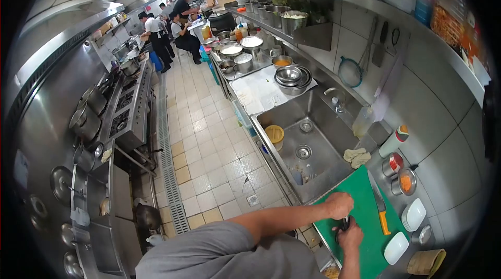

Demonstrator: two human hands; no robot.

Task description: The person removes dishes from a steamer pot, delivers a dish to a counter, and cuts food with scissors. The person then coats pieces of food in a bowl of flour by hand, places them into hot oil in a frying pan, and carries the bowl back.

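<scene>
My left hand (340, 205) is closed, its fingers curled, above the left part of a green cutting board (360, 203). My right hand (349, 234) is just below it, with its fingers wrapped round a small dark object (345, 222) that shows between the two hands. Most of that object is hidden, and its kind cannot be made out. A knife with an orange handle (384, 222) lies on the board, to the right of both hands.
Beside the board are white dishes (396, 248), a metal cup of orange food (405, 181) and a squeeze bottle (394, 141). A steel sink (326, 122) with a yellow-lidded tub (274, 134) adjoins it. A stove (125, 117) lines the aisle; several people stand or sit far back.
</scene>
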